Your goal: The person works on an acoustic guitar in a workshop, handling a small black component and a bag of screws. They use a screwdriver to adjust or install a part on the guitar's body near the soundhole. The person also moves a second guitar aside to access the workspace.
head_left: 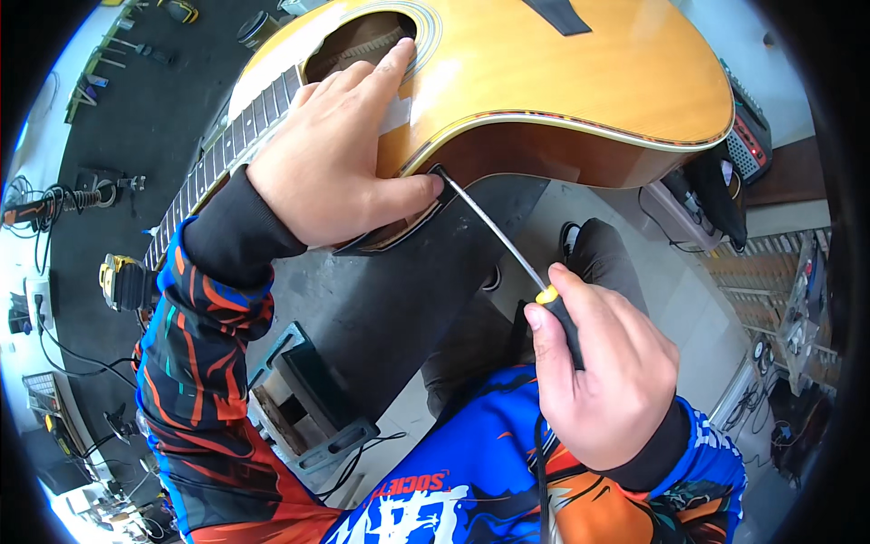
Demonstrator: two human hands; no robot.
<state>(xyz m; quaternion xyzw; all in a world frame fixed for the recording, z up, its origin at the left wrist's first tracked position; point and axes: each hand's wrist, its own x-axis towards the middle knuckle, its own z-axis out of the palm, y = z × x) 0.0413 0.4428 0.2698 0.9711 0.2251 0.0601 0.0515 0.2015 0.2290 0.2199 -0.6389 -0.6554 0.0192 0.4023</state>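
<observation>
An acoustic guitar (580, 72) lies across the dark bench, its golden top facing up and its brown side turned toward me. My left hand (340, 159) rests over its upper body, fingers stretched flat, the forefinger reaching the edge of the soundhole (358, 50). The left thumb presses by a black-edged opening or panel (445, 190) in the guitar's side. In my right hand (612, 367) is a screwdriver (497, 228) with a black and yellow handle. Its shaft slants up to that black edge, where the tip is hidden or too small to make out.
A dark green bench vise (340, 444) sits below my left forearm. Left of that arm are a yellow-black power tool (125, 283) and tangled cables (56, 201). My leg (605, 258) is under the guitar. A red-fronted box (750, 140) and a slatted rack (766, 272) stand at right.
</observation>
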